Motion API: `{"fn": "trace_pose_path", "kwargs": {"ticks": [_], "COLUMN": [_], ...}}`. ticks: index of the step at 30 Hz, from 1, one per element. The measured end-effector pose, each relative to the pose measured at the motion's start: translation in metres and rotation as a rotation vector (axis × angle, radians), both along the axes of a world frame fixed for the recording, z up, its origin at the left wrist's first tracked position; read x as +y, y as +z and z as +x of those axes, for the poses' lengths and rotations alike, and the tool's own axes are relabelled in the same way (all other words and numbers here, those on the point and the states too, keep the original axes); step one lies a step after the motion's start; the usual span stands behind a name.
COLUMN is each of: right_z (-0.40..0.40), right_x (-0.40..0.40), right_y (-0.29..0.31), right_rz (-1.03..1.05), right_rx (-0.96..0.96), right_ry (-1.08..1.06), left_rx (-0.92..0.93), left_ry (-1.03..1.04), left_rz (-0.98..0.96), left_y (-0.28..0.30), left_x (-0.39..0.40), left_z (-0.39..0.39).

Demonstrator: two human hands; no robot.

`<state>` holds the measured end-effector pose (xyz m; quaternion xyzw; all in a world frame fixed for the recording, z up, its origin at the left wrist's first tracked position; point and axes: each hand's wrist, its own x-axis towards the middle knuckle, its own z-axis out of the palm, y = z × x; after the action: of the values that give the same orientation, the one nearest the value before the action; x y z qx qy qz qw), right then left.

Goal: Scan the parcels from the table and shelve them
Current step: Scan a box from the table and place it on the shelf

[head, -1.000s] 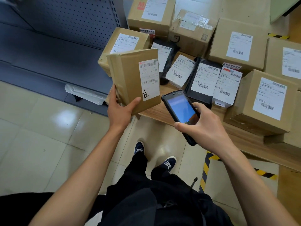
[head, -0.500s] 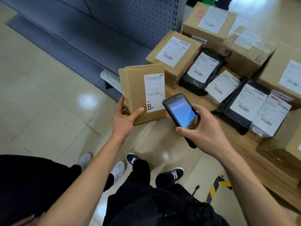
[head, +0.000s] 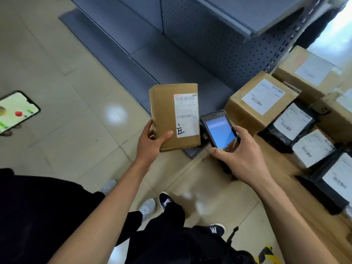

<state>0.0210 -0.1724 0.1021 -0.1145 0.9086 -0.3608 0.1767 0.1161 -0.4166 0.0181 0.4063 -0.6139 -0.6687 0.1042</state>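
Observation:
My left hand (head: 151, 142) grips a flat brown cardboard parcel (head: 165, 115) by its lower left corner, holding it upright with its white barcode label facing me. Right beside it, my right hand (head: 242, 157) holds a black handheld scanner (head: 219, 131) with a lit blue screen, its top close to the parcel's right edge. Several more parcels lie on the wooden table (head: 270, 172) at the right: brown boxes (head: 261, 100) and black mailer bags (head: 291, 126), all with white labels.
A grey metal shelf unit (head: 219, 35) with a perforated back panel stands ahead, its low base shelf (head: 144, 54) just above the tiled floor. Another person in black stands at my left, with white shoes (head: 146, 208) and a phone (head: 15, 111) held out.
The view has swung left, away from the table and toward the shelf. The parcel and scanner keep the same grip and spacing. The other person's phone has come into view at the left.

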Motion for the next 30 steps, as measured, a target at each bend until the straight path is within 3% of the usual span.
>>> {"fn": "trace_pose_path", "kwargs": {"ticks": [15,30], "right_z": [-0.005,-0.087], "right_x": [-0.176,-0.379], "right_y": [0.014,-0.004], "right_rz": [-0.086,-0.16], "right_rx": [0.036,0.004], "right_ry": [0.196,0.403], "left_rx": [0.057,0.01], "left_ry": [0.19,0.383], "left_rz": [0.023,-0.025], "left_y": [0.009,0.029], "left_x": [-0.149,-0.304], "left_z": [0.043,0.03]}}
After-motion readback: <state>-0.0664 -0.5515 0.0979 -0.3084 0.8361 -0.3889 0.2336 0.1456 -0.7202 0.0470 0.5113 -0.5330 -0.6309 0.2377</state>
